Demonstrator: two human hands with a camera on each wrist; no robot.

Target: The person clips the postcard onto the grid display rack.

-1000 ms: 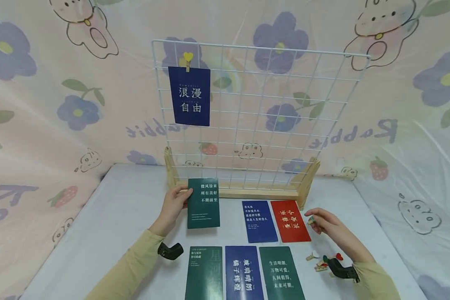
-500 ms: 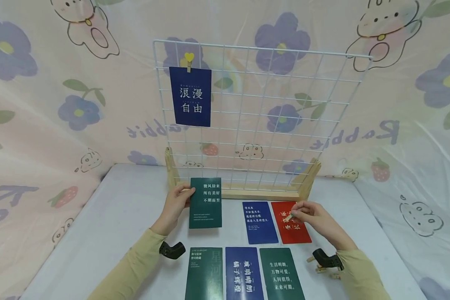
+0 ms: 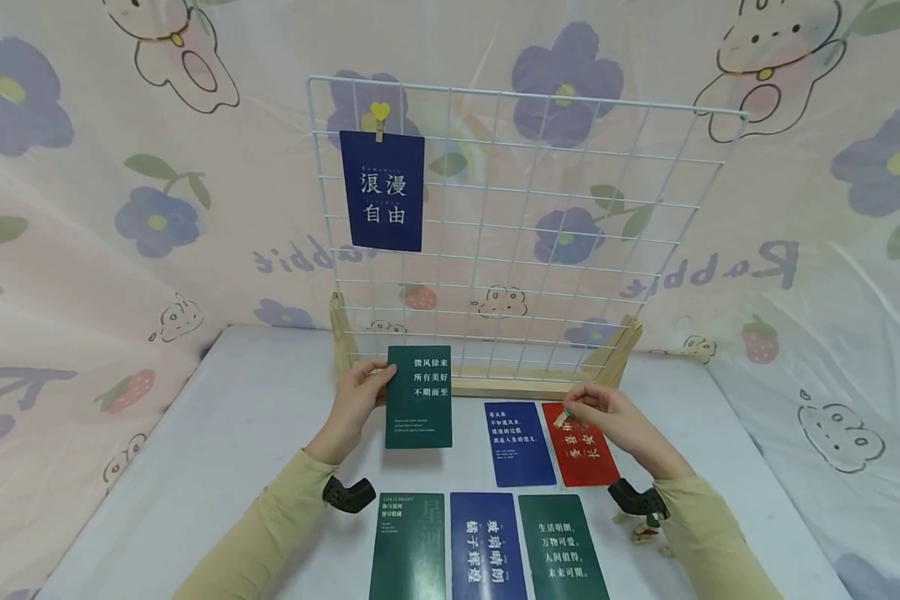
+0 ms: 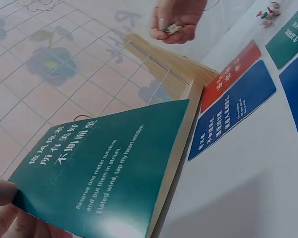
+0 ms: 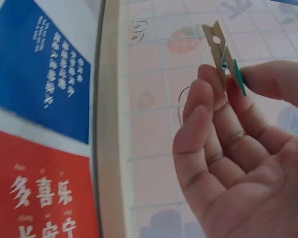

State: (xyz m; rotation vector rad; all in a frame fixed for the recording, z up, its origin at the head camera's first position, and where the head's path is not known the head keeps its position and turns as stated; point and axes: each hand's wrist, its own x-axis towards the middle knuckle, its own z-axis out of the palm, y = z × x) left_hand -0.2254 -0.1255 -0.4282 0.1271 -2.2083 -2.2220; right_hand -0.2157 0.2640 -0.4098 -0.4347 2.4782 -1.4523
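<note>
My left hand (image 3: 356, 408) pinches a green card (image 3: 418, 400) by its left edge, thumb in front and fingers behind. The card stands upright above the table, in front of the lower left of a white wire grid (image 3: 495, 200). In the left wrist view the green card (image 4: 104, 163) fills the lower left, its English lines readable. My right hand (image 3: 611, 421) is over the red card (image 3: 588, 454). It pinches a small wooden clothespin (image 5: 221, 54) with a green piece on one leg between thumb and fingers; the pin's jaws point away from the palm.
A dark blue card (image 3: 382, 196) hangs at the grid's upper left under a yellow heart clothespin (image 3: 379, 117). The grid stands in a wooden base (image 3: 517, 387). On the table lie a blue card (image 3: 521, 446), several more cards in front, and loose clothespins (image 3: 645, 533) near my right wrist.
My left hand has raised the green card slightly and shifted it right. My right hand has moved left with the clothespin, from beside the red card to over it.
</note>
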